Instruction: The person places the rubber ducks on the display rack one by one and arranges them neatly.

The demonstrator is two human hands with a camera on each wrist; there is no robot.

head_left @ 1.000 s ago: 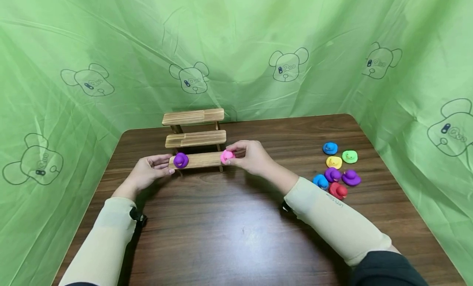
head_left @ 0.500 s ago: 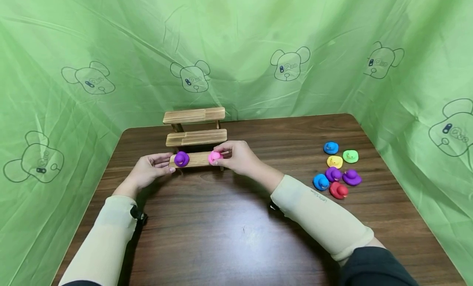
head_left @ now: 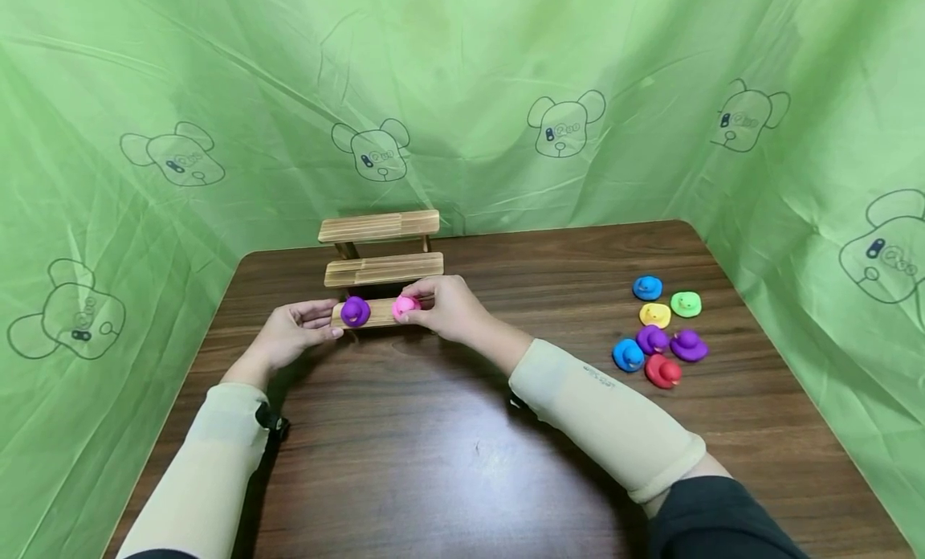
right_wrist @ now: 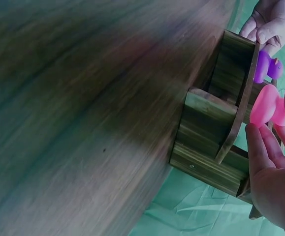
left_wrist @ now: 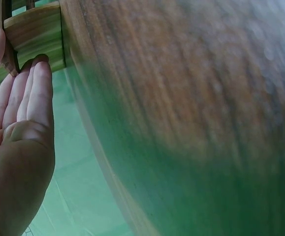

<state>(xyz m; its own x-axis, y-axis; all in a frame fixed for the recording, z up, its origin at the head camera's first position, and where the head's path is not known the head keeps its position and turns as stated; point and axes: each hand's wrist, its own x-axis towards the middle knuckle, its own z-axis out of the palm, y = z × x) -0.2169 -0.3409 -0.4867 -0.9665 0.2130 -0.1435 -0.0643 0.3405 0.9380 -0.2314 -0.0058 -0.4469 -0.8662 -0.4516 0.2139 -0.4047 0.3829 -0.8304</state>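
Observation:
A three-step wooden display stand (head_left: 386, 268) stands at the back left of the table in the head view. On the left part of its lowest step sits a purple rubber duck (head_left: 355, 312). My left hand (head_left: 285, 334) holds that step's left end, thumb at the front edge and fingers behind. In the left wrist view, those fingers (left_wrist: 36, 93) reach the stand's side panel. Between the thumb and fingers of my right hand (head_left: 455, 310) is a pink rubber duck (head_left: 405, 306), over the middle of the lowest step, a small gap from the purple one.
Several rubber ducks lie in a group at the right of the brown table (head_left: 448, 463): blue (head_left: 647, 287), green (head_left: 686, 304), yellow (head_left: 654, 316), purple (head_left: 689, 345) and red (head_left: 662, 372). Green curtains (head_left: 462, 141) enclose the table's back and sides.
My right hand has moved left along the lowest step with the pink duck, from its right end to near the purple duck. My left hand stays at the step's left end.

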